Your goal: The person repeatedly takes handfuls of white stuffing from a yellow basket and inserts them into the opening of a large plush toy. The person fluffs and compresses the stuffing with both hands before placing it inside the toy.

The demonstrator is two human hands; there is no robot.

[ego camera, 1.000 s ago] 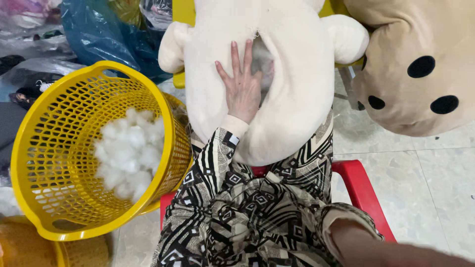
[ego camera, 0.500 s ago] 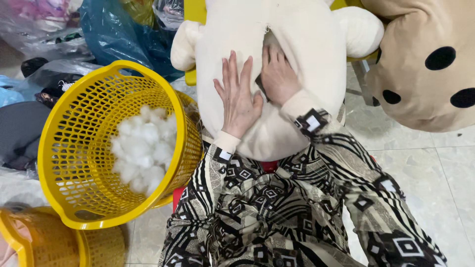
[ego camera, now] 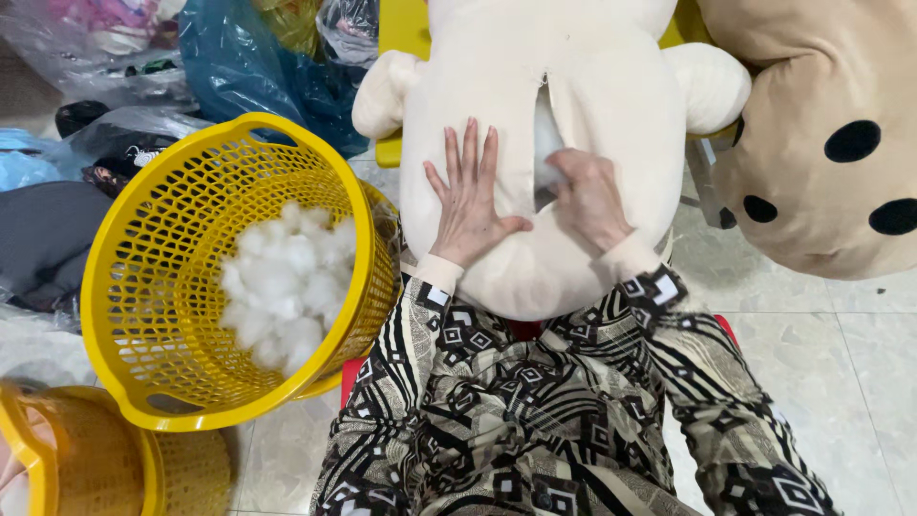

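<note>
Under my spread left hand (ego camera: 470, 205) lies a soft plush toy (ego camera: 535, 143); my right hand (ego camera: 585, 196) pinches stuffing (ego camera: 546, 143) at its seam, probably the best grip.

hands: 2, left hand (ego camera: 470, 205) and right hand (ego camera: 587, 196), frame centre | cream plush toys: 1 (ego camera: 573, 76) top centre | tan spotted plush toys: 1 (ego camera: 812, 143) upper right | yellow mesh baskets: 2, large basket (ego camera: 143, 248) left, second basket (ego camera: 86, 468) lower left | white stuffing heaps: 1 (ego camera: 277, 291) | blue plastic bags: 1 (ego camera: 248, 67) upper left
</note>
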